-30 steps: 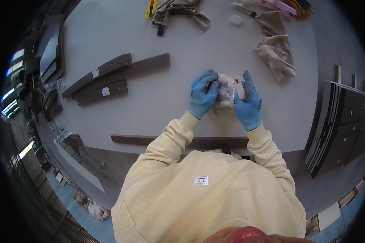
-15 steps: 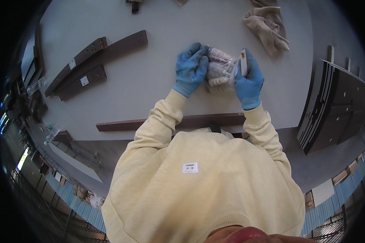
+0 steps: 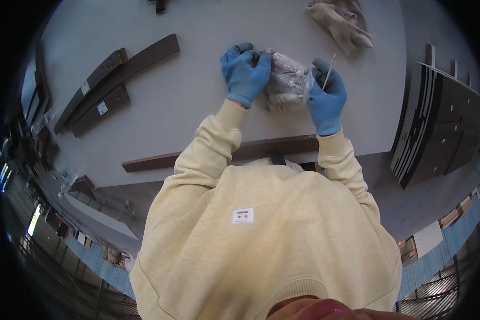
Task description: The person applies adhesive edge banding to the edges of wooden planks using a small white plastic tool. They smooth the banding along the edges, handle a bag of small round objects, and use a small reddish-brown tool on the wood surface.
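Both my hands wear blue gloves and hold a clear plastic bag (image 3: 287, 82) of small pale parts above a grey table (image 3: 197, 85). My left hand (image 3: 245, 72) grips the bag's left end. My right hand (image 3: 325, 96) grips its right end and also pinches a thin pale strip (image 3: 329, 69) that sticks upward. My cream sleeves come up from the lower edge.
Dark wooden boards (image 3: 117, 74) lie at the left of the table, and one long dark strip (image 3: 224, 152) lies along its near edge. A beige cloth (image 3: 341, 21) sits at the top right. Stacked dark panels (image 3: 442, 117) stand at the right.
The view has tilted down, so the table things sit higher in the picture. My hands keep hold of the bag, which now stretches a little wider between them.
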Tool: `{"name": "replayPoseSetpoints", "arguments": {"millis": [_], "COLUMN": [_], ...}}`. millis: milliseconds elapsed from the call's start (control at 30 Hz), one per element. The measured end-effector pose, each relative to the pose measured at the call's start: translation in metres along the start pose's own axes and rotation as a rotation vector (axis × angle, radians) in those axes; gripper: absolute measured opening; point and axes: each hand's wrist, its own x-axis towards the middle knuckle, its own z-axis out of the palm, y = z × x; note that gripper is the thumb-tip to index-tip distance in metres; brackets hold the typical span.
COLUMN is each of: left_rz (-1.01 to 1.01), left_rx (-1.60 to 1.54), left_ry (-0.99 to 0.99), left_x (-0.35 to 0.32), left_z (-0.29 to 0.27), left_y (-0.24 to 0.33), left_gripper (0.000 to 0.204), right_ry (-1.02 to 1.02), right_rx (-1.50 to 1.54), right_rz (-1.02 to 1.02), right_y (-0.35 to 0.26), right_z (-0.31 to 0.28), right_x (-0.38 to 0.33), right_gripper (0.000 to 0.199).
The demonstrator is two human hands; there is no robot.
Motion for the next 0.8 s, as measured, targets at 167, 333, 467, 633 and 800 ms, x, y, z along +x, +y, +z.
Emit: {"name": "replayPoseSetpoints", "arguments": {"millis": [167, 333, 467, 633, 800], "left_rz": [0.098, 0.159, 0.177, 0.206, 0.212], "left_rx": [0.13, 0.16, 0.165, 0.162, 0.166], "left_ry": [0.069, 0.1, 0.131, 0.138, 0.145], "left_x": [0.004, 0.001, -0.001, -0.001, -0.001], "left_z": [0.011, 0.017, 0.02, 0.02, 0.02], "left_y": [-0.007, -0.012, -0.012, -0.014, -0.015], "left_gripper": [0.027, 0.024, 0.023, 0.023, 0.023], "right_ry": [0.033, -0.002, 0.032, 0.037, 0.089], "right_rx": [-0.239, -0.403, -0.335, -0.32, -0.297], "right_rz": [-0.135, -0.236, -0.067, -0.069, -0.054], "right_y": [-0.005, -0.016, -0.02, -0.024, -0.018], "right_z": [0.003, -0.002, -0.003, 0.005, 0.012], "right_x": [0.002, -0.006, -0.007, -0.004, -0.001], "right_gripper": [0.034, 0.037, 0.041, 0.043, 0.039]}}
